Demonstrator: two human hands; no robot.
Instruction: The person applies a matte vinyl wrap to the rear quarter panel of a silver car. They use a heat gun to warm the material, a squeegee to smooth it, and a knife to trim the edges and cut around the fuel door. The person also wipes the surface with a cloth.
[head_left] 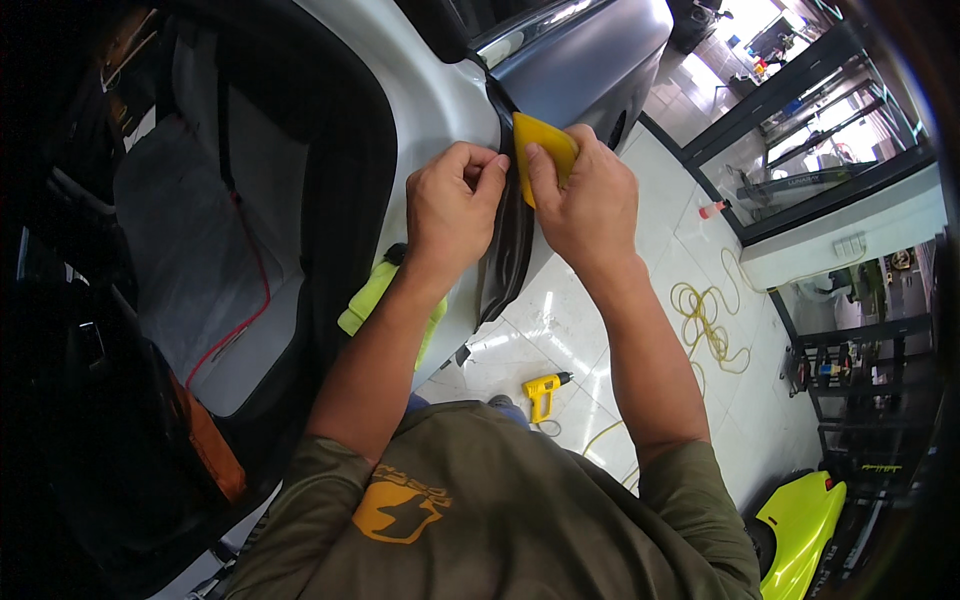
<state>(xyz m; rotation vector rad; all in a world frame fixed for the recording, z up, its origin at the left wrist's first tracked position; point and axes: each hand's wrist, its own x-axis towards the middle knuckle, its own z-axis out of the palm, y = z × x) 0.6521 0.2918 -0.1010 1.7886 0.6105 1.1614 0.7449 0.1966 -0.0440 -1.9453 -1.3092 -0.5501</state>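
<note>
A yellow squeegee (546, 145) is gripped between the thumb and fingers of my right hand (592, 196). Its edge meets the dark edge strip (511, 225) of a car door. My left hand (455, 203) is closed in a pinch at the same strip, just left of the squeegee; what the fingertips hold, if anything, is too small to make out. Beyond both hands lies the grey outer door panel (577, 62). Below my left forearm, a lime-green cloth (372, 297) rests on the pale car body (440, 100).
At left, the door opening shows a covered seat (190, 200) and a red cord (262, 290). On the tiled floor lie a yellow heat gun (543, 393) and a coiled yellow hose (708, 325). A red-capped bottle (713, 209) is near the glass wall; a lime-green vehicle part (803, 525) stands lower right.
</note>
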